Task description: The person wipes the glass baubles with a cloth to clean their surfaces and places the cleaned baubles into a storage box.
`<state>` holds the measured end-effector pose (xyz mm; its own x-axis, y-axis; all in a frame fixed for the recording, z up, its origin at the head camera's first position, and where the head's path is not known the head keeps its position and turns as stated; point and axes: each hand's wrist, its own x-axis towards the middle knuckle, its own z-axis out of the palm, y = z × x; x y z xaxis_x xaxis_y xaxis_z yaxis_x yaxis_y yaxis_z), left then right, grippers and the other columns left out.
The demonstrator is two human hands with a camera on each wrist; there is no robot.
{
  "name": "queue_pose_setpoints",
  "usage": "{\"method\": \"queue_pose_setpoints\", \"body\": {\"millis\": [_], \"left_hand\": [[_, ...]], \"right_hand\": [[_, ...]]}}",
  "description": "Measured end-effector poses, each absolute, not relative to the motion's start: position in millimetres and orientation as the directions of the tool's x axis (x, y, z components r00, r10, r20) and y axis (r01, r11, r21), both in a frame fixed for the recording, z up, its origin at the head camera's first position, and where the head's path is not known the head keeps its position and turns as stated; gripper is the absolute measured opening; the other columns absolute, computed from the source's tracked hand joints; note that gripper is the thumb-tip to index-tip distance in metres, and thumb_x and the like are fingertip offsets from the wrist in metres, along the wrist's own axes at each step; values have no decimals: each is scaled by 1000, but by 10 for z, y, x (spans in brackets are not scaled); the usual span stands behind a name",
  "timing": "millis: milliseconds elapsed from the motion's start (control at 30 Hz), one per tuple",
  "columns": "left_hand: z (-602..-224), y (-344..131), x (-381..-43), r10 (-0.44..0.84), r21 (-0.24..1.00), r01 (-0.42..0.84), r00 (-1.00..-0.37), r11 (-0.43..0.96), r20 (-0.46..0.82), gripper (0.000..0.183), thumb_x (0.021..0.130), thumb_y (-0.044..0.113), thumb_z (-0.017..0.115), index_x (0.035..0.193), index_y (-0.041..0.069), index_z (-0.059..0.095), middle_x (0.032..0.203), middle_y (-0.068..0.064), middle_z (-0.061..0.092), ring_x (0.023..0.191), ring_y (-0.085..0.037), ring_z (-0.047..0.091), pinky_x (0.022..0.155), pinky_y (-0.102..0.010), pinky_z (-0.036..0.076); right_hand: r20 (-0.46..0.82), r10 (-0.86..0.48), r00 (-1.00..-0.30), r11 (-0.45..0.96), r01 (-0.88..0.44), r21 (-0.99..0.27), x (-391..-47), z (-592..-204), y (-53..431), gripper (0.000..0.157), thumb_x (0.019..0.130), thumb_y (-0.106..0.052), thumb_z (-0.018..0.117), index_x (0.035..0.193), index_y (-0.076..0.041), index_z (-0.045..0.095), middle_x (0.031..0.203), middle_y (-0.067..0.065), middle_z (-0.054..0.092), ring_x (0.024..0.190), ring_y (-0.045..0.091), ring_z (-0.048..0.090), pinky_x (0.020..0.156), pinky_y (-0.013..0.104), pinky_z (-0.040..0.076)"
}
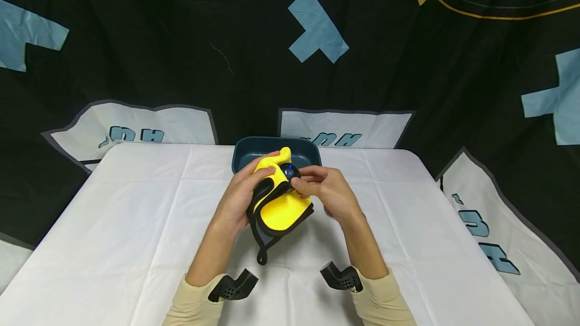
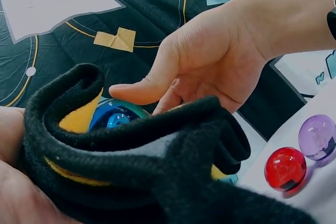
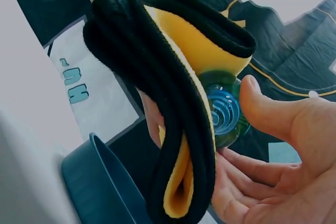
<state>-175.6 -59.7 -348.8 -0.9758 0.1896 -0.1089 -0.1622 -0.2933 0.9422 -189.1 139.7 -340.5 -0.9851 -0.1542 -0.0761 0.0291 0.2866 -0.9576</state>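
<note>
My left hand [image 1: 236, 196] grips a yellow cloth [image 1: 283, 211] with black edging, a grey back and a hanging loop at its lower corner. A shiny, see-through blue-green ball [image 3: 223, 109] sits in a fold of this cloth, partly covered by it. My right hand [image 1: 332, 191] holds the ball from the right, thumb at its near side and fingers under it in the right wrist view. Both hands are raised above the white table, in front of a dark teal basin [image 1: 240, 154].
In the left wrist view a red ball [image 2: 285, 169] and a purple ball [image 2: 318, 137] lie on the white tablecloth [image 1: 136, 230]. The basin stands at the table's far edge. Behind it hangs a black cloth backdrop [image 1: 244, 79] with blue and yellow shapes.
</note>
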Motion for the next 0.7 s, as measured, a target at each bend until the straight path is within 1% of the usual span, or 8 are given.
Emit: {"method": "queue_pose_setpoints", "body": {"millis": [100, 167, 267, 367, 533, 633, 700], "left_hand": [[-3489, -596, -1760, 182, 939, -163, -977, -302, -111, 39, 99, 26, 60, 138, 30, 62, 144, 0, 53, 127, -24, 58, 105, -33, 52], [-3491, -596, -1762, 184, 936, -165, -977, -311, -112, 39, 99, 25, 60, 138, 30, 62, 144, 1, 53, 128, -24, 58, 105, -32, 52], [-3492, -599, -1762, 184, 934, -166, -977, -317, -111, 38, 99, 25, 60, 137, 29, 63, 143, 1, 53, 128, -24, 58, 105, -32, 52], [-3496, -601, -1766, 186, 936, -164, -976, -311, -109, 39, 99, 25, 60, 138, 28, 62, 144, 0, 52, 128, -24, 58, 105, -33, 52], [-3507, -596, -1771, 193, 937, -171, -974, -305, -115, 40, 100, 26, 59, 139, 27, 61, 145, -2, 52, 128, -25, 57, 104, -34, 52], [-3506, -591, -1768, 199, 937, -178, -973, -302, -120, 40, 100, 25, 59, 139, 27, 61, 144, -2, 52, 128, -25, 57, 104, -33, 53], [-3504, -589, -1765, 202, 938, -182, -971, -295, -124, 40, 99, 26, 59, 139, 28, 61, 144, -2, 52, 127, -25, 57, 103, -33, 53]], "right_hand": [[-42, -173, -984, 245, -2, -969, -1883, -3404, 1379, 46, 88, -21, 78, 130, -7, 66, 124, 11, 70, 111, 26, 66, 100, 37, 55], [-10, -195, -981, 193, -29, -981, -1877, -3403, 1369, 50, 88, -17, 77, 135, -10, 62, 135, 11, 64, 123, 26, 61, 108, 38, 50], [29, -238, -971, 152, -67, -986, -1879, -3411, 1370, 51, 90, -14, 75, 139, -12, 60, 145, 11, 57, 133, 26, 56, 114, 38, 45], [18, -269, -963, 164, -65, -984, -1878, -3402, 1394, 50, 90, -14, 75, 138, -14, 62, 145, 9, 58, 135, 26, 55, 113, 37, 45], [-32, -290, -956, 179, -22, -984, -1872, -3376, 1450, 56, 84, -10, 78, 138, -17, 63, 143, 4, 61, 131, 25, 59, 110, 36, 47], [-55, -265, -963, 192, 4, -981, -1878, -3377, 1458, 56, 82, -10, 80, 136, -19, 65, 139, 2, 64, 127, 22, 63, 109, 35, 49], [-67, -235, -970, 202, 18, -979, -1879, -3380, 1454, 55, 81, -11, 81, 134, -19, 66, 134, 2, 67, 123, 21, 65, 109, 37, 49]]}}
